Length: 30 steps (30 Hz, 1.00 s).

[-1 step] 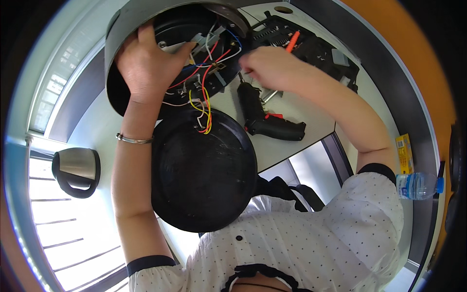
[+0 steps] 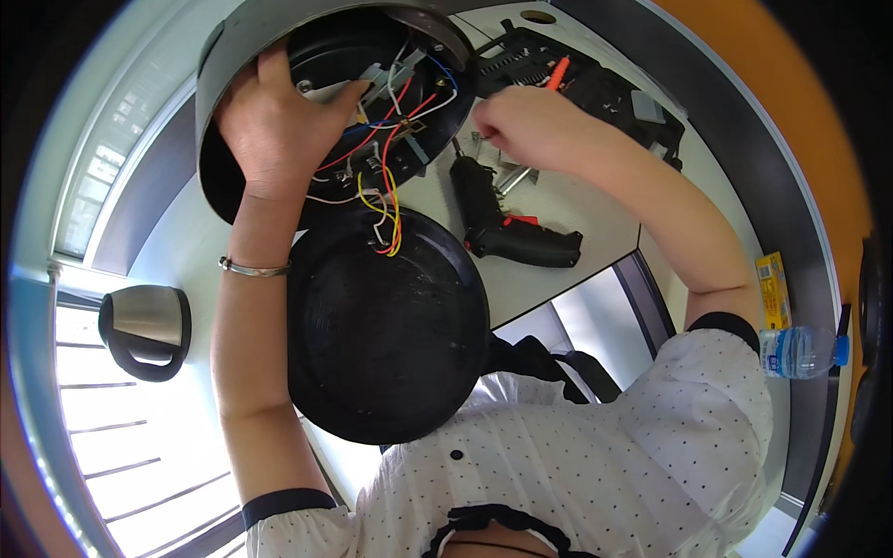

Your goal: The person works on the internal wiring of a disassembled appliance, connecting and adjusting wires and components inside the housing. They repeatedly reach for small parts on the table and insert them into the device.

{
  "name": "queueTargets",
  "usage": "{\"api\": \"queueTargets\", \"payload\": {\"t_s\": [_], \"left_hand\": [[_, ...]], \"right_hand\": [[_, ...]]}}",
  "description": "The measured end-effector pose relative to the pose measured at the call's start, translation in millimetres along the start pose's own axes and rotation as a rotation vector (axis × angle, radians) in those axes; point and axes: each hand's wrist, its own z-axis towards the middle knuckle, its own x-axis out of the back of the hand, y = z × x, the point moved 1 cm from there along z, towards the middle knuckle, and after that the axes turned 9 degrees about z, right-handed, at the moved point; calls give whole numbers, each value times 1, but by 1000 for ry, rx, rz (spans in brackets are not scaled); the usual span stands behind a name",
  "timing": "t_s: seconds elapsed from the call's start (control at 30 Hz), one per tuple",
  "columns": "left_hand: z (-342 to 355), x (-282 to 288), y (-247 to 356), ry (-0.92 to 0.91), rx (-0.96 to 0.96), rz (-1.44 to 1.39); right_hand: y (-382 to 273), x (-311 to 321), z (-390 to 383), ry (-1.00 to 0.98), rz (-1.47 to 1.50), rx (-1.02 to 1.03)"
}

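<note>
My left hand grips inside a round black appliance housing, thumb by a grey part among red, blue, yellow and white wires. Wires run down to a round black pan-like part near my body. My right hand is closed just right of the housing, fingertips near a small metal piece; what they hold I cannot make out. A black cordless screwdriver with red switch lies below that hand, beside a silver metal part. An open black tool case with an orange-handled tool lies behind it.
A steel-and-black kettle stands on the left near bright window bars. At the right edge lie a yellow box and a plastic water bottle. The white worktop has a dark front edge and a hole at the back.
My right hand has shifted slightly right, away from the housing. The housing and my left hand have moved a little to the left.
</note>
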Motion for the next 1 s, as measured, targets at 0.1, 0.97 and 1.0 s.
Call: {"api": "queueTargets", "payload": {"t_s": [0.1,0.97,1.0], "left_hand": [[1,-3,4,-8,-9,-4],[0,-4,4,-49,4,-15],[-1,-4,4,-52,8,-16]], "right_hand": [[24,7,-27,-88,19,-186],[69,-27,-53,21,255,-317],[69,-30,-50,29,259,-321]]}}
